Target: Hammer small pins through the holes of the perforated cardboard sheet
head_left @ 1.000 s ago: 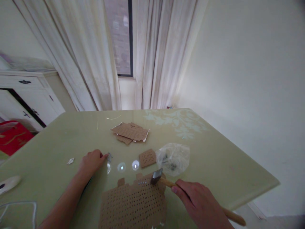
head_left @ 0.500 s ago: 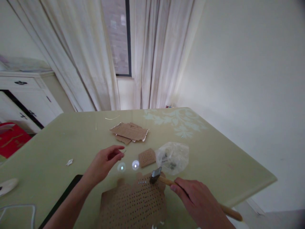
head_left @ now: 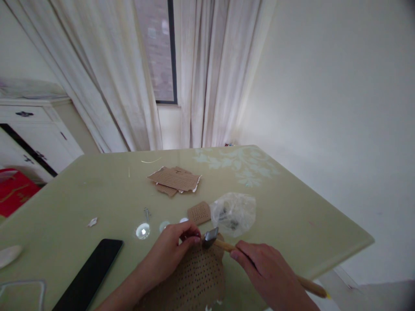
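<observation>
My right hand (head_left: 259,265) is closed around the wooden handle of a hammer (head_left: 212,236). The hammer's dark metal head rests over the far edge of a sheet of brown cardboard (head_left: 202,276) punched with rows of small holes. My left hand (head_left: 173,246) pinches at that same edge, its fingertips right beside the hammer head. A thin nail sits in the pinch, mostly hidden by the fingers. My left forearm covers the cardboard's left part. Small metal nails (head_left: 147,214) lie on the table beyond my left hand.
A small perforated cardboard piece (head_left: 199,213) and a clear plastic bag (head_left: 233,214) with dark bits lie just beyond the hammer. Torn cardboard pieces (head_left: 177,179) are stacked farther back. A black phone-like slab (head_left: 90,274) lies left, with a white paper scrap (head_left: 92,222) beyond it.
My left hand has moved right and nearer, from above the table to the cardboard's edge beside the hammer head, carrying the thin nail. My right hand and the hammer have hardly moved.
</observation>
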The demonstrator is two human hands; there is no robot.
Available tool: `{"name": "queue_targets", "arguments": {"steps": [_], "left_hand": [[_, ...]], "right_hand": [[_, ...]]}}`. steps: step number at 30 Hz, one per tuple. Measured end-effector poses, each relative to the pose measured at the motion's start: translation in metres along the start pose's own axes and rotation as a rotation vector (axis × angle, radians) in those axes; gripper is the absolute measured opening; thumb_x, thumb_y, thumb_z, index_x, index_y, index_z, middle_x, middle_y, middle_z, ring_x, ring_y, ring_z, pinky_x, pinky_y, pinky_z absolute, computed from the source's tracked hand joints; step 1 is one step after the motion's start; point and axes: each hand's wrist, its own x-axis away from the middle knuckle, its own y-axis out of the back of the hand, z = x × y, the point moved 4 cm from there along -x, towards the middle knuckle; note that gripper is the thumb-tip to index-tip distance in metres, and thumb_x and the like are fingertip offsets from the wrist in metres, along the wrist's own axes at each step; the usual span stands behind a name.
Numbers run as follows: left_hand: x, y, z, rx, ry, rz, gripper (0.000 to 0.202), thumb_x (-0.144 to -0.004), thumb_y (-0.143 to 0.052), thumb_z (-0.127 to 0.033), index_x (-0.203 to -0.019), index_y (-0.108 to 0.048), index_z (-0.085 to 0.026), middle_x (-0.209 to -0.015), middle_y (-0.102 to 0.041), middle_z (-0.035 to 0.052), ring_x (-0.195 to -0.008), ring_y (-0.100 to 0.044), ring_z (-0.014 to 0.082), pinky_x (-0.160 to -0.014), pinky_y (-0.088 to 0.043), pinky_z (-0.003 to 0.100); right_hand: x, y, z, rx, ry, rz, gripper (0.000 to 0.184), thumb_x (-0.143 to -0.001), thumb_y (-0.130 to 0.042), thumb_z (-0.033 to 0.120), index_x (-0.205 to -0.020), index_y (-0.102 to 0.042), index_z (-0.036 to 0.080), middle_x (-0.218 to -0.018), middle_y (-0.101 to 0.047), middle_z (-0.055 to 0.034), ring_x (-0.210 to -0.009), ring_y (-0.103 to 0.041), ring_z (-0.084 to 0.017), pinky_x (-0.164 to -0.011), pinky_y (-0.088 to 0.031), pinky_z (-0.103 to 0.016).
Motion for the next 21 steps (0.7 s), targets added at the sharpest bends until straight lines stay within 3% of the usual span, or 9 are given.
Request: {"name": "queue_targets", "arguments": {"steps": [9,13,21], "left_hand": [[0.001,-0.006,0.006,-0.036,-0.045,-0.008,0.019,-0.097,-0.062,-0.030,-0.095,-0.080,-0.024,-0.094,-0.082,0.0008,-0.090,-0.073,0.0218,-0.083,-0.050,0.029],[0.001,-0.006,0.006,-0.071,-0.082,-0.020,0.019,-0.098,-0.062,-0.025,-0.096,-0.080,-0.025,-0.096,-0.083,-0.0011,-0.091,-0.074,0.0197,-0.084,-0.051,0.026],[0.002,-0.010,0.004,-0.149,-0.151,-0.026,0.019,-0.100,-0.062,-0.022,-0.097,-0.080,-0.026,-0.097,-0.082,0.0005,-0.091,-0.074,0.0198,-0.084,-0.051,0.027]], "right_hand": [[-0.002,-0.005,-0.002,0.001,-0.038,0.081,0.037,-0.113,-0.051,0.043,-0.085,-0.069,0.028,-0.080,-0.081,0.0003,-0.078,-0.079,-0.024,-0.067,-0.048,-0.031],[-0.001,-0.004,-0.002,-0.001,-0.015,0.050,0.036,-0.113,-0.051,0.042,-0.086,-0.070,0.027,-0.080,-0.081,0.0005,-0.078,-0.080,-0.024,-0.068,-0.047,-0.031],[-0.006,0.031,0.000,-0.066,0.025,-0.075,0.040,-0.115,-0.045,0.044,-0.087,-0.068,0.027,-0.077,-0.077,0.0017,-0.074,-0.077,-0.022,-0.068,-0.045,-0.031]]}}
